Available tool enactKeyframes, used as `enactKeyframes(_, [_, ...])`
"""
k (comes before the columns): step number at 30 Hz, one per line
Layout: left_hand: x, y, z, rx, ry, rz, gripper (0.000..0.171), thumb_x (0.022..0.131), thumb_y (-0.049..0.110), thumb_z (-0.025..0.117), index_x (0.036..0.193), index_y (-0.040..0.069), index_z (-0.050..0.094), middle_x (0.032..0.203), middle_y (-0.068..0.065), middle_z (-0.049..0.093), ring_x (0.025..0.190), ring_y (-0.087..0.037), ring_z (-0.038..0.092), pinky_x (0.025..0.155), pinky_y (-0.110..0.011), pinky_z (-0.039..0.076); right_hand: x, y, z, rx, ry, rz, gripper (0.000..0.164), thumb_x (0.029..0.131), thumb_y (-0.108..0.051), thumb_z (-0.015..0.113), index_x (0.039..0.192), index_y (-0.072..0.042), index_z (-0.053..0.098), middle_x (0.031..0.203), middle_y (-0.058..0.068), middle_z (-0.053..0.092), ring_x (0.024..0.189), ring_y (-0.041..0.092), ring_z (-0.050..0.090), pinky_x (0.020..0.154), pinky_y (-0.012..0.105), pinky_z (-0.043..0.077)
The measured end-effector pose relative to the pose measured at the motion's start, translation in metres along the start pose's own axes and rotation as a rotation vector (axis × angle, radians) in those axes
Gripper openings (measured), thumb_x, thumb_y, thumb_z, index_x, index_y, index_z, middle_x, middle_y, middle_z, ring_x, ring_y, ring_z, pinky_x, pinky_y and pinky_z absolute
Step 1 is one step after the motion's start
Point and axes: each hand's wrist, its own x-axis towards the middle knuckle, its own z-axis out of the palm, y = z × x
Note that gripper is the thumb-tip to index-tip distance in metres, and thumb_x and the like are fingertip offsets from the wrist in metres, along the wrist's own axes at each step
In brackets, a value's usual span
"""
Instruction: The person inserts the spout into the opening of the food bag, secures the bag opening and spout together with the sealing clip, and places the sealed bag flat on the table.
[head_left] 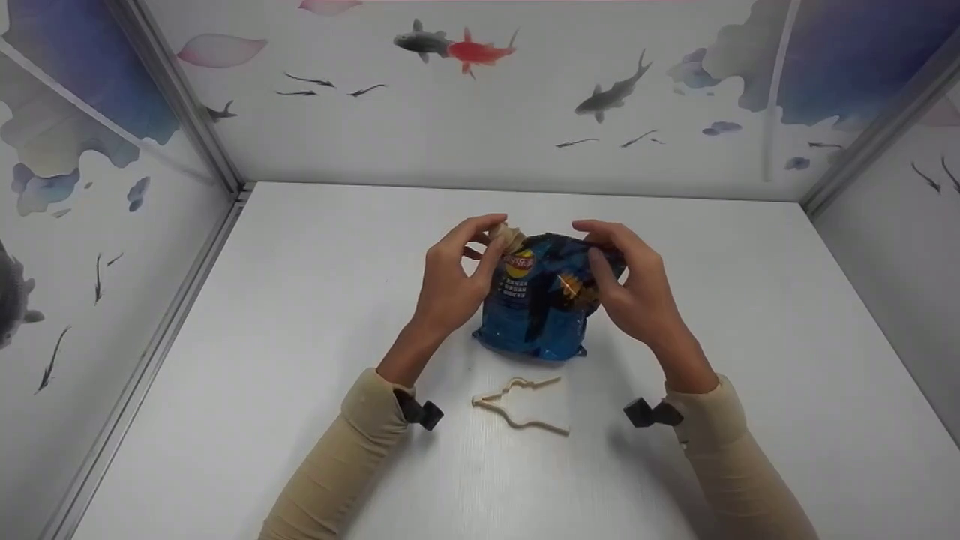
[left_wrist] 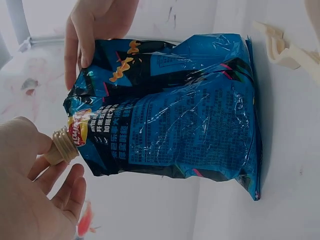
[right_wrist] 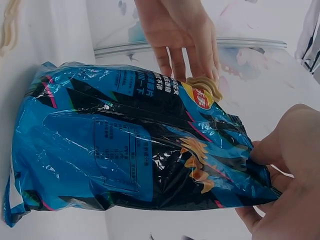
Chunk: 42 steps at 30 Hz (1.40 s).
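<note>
A blue bag of chips with a Lay's logo stands upright on the white table. At its top left corner my left hand pinches a beige bag clip between thumb and fingers. In the left wrist view this ribbed clip sits against the bag's edge, beside the logo. My right hand pinches the top right corner of the bag, thumb in front and fingers behind. The bag's top edge looks folded and crumpled between the hands.
A second beige clip, spread wide, lies on the table in front of the bag, between my forearms. White panels printed with fish enclose the table at the back and sides. Both wrists carry small black cameras.
</note>
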Motion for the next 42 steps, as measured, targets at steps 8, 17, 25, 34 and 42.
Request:
enactKeyframes(8, [0.0, -0.003, -0.004, -0.016, -0.049, 0.027, 0.034, 0.111, 0.027, 0.065, 0.142, 0.014, 0.069, 0.131, 0.0, 0.075, 0.116, -0.012, 0.068, 0.095, -0.046, 0.06, 0.0, 0.001, -0.001, 0.015, -0.004, 0.013, 0.038, 0.111, -0.005, 0.057, 0.146, -0.016, 0.066, 0.128, 0.007, 0.071, 0.107, 0.014, 0.061, 0.093, 0.019, 0.05])
enactKeyframes(17, [0.001, -0.004, -0.007, -0.013, -0.102, 0.021, 0.033, 0.111, 0.029, 0.064, 0.141, 0.017, 0.071, 0.133, 0.002, 0.075, 0.118, -0.013, 0.067, 0.099, -0.042, 0.058, -0.001, 0.0, -0.001, 0.027, -0.013, -0.001, 0.038, 0.111, -0.006, 0.057, 0.146, -0.017, 0.067, 0.131, 0.005, 0.072, 0.112, 0.015, 0.063, 0.096, 0.02, 0.049])
enactKeyframes(25, [0.001, -0.004, -0.006, -0.033, -0.117, -0.002, 0.034, 0.111, 0.03, 0.065, 0.141, 0.016, 0.071, 0.134, 0.003, 0.075, 0.118, -0.01, 0.068, 0.1, -0.044, 0.06, -0.002, -0.001, -0.001, 0.056, -0.017, -0.008, 0.037, 0.111, -0.006, 0.057, 0.145, -0.017, 0.068, 0.129, 0.007, 0.073, 0.111, 0.014, 0.063, 0.097, 0.02, 0.05])
enactKeyframes(34, [0.0, -0.003, -0.004, -0.127, -0.173, -0.029, 0.031, 0.111, 0.031, 0.064, 0.138, 0.017, 0.07, 0.129, 0.001, 0.075, 0.12, -0.009, 0.071, 0.108, -0.032, 0.058, -0.001, -0.002, -0.004, -0.032, -0.005, -0.012, 0.034, 0.109, -0.008, 0.062, 0.142, -0.012, 0.069, 0.135, 0.006, 0.073, 0.117, 0.018, 0.067, 0.107, 0.024, 0.05])
enactKeyframes(42, [-0.001, -0.003, -0.002, -0.196, -0.182, -0.042, 0.031, 0.111, 0.03, 0.063, 0.14, 0.018, 0.068, 0.129, 0.0, 0.074, 0.125, -0.012, 0.073, 0.113, -0.033, 0.056, 0.002, -0.018, -0.005, -0.156, -0.027, -0.049, 0.037, 0.106, -0.013, 0.069, 0.143, -0.009, 0.068, 0.135, 0.012, 0.074, 0.122, 0.028, 0.068, 0.114, 0.051, 0.043])
